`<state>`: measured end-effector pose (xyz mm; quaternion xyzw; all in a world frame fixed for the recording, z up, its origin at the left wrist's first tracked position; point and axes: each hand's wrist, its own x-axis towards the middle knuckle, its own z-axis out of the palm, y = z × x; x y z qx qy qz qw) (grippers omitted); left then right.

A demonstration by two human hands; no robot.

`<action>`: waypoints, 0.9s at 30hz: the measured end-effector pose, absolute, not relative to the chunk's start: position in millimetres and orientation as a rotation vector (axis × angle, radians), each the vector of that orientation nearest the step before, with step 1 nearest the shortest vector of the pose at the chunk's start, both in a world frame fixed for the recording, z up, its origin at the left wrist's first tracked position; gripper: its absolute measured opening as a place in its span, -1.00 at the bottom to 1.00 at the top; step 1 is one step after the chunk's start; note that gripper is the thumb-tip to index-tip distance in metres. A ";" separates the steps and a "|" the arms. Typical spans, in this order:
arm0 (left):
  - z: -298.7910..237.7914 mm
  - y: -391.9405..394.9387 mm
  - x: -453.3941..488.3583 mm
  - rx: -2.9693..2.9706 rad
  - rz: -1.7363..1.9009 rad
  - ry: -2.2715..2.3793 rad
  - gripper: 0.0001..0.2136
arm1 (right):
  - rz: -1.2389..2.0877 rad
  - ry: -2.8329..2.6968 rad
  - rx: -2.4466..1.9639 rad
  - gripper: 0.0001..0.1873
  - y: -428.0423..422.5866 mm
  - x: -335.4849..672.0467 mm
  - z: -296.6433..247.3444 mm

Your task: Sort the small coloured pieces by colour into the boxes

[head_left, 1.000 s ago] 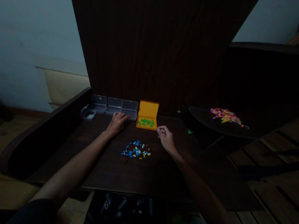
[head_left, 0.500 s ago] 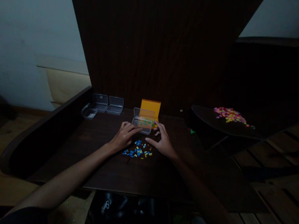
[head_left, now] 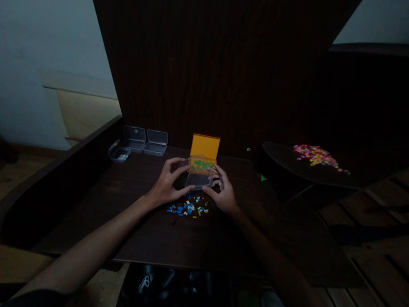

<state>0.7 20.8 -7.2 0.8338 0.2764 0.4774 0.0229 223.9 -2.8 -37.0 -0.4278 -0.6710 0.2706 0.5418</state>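
Observation:
Between my two hands is a clear plastic box (head_left: 199, 180) with its lid raised. My left hand (head_left: 167, 182) grips its left side, the thumb at the near edge and the fingers by the lid. On the right side my right hand (head_left: 224, 190) holds it the same way, thumb in front. Just below the box lies a loose pile of small blue, yellow and pale pieces (head_left: 188, 208) on the dark table. Behind it stands an open orange box (head_left: 205, 146), with green pieces (head_left: 201, 165) showing through the clear lid.
Several open clear boxes (head_left: 156, 143) stand at the table's back left, near a raised dark side panel (head_left: 57, 181). A heap of pink, red and yellow pieces (head_left: 317, 155) lies on a shelf at right. A green piece (head_left: 262, 178) sits below that shelf.
My hands have closed on the clear box from both sides. It has come nearer and tilted, and its lid has shifted. The loose pieces stay in place.

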 end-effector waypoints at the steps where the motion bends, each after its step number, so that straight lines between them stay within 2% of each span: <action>1: -5.3 21.3 -0.7 2.548 1.479 0.862 -0.46 | 0.668 -1.576 -1.005 -0.14 -3.1 222.9 -36.4; 14: -7.6 21.1 5.3 2.078 1.288 0.749 -0.10 | 0.941 -1.347 -0.797 -0.16 -7.5 217.3 -29.1; 20: -11.4 17.7 13.7 1.730 1.138 0.575 -0.11 | 1.019 -1.332 -0.756 -0.22 -8.6 214.8 -30.1; 27: -12.3 19.8 16.2 1.556 1.136 0.505 -0.21 | 1.078 -1.366 -0.781 -0.26 -7.7 215.7 -31.5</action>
